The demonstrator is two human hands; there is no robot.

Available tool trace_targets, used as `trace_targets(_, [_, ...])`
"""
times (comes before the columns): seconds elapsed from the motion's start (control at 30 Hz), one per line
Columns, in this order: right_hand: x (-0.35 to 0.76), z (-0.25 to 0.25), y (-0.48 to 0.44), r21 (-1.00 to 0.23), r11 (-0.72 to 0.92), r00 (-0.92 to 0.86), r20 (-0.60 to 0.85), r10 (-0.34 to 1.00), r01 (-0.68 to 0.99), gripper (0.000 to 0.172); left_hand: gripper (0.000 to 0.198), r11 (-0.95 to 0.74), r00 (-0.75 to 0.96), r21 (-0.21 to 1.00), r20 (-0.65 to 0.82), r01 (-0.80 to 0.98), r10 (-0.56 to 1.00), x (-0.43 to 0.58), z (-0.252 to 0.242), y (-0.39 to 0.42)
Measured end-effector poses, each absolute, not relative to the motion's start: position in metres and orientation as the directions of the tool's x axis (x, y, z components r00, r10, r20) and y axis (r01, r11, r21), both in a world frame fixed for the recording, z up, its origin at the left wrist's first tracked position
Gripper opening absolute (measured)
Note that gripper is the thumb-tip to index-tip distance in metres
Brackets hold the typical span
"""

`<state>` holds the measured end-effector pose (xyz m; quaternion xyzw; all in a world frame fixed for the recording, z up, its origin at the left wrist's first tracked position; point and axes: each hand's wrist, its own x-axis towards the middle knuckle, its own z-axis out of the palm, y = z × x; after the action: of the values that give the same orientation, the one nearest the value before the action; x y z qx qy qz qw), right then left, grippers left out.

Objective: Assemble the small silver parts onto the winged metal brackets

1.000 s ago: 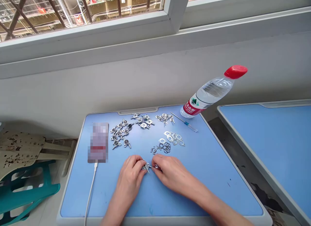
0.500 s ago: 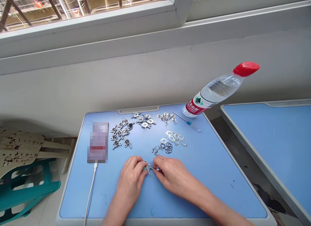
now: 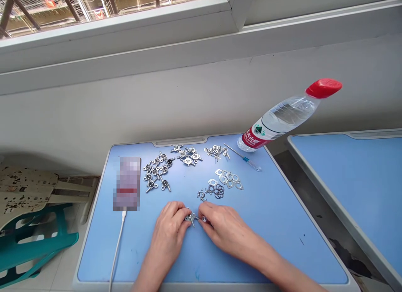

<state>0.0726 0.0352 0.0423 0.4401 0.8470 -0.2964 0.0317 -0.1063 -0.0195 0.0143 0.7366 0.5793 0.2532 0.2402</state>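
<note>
On a pale blue plastic surface [image 3: 260, 250], the left hand [image 3: 168, 227] and right hand [image 3: 220, 229] are both closed, pinching a small silver metal fitting [image 3: 190, 217] between their fingertips. A cluster of thin dark metal rings [image 3: 219, 191] lies just beyond the fitting.

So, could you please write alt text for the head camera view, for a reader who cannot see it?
The left hand and right hand meet over a blue desk, pinching a small metal fitting between them. Sorted piles of metal fittings, flat plates and rings lie beyond, with a small screwdriver, a water bottle and a blurred phone.
</note>
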Motion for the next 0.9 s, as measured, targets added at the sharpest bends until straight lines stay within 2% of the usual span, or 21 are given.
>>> trace_targets(0.9, [0.0729,0.0419,0.0352,-0.477,0.437,-0.612,-0.313,0.726,0.762,0.015,0.021,-0.216,0.205,0.657,0.095,0.723,0.974,-0.1071,0.0165,-0.0164])
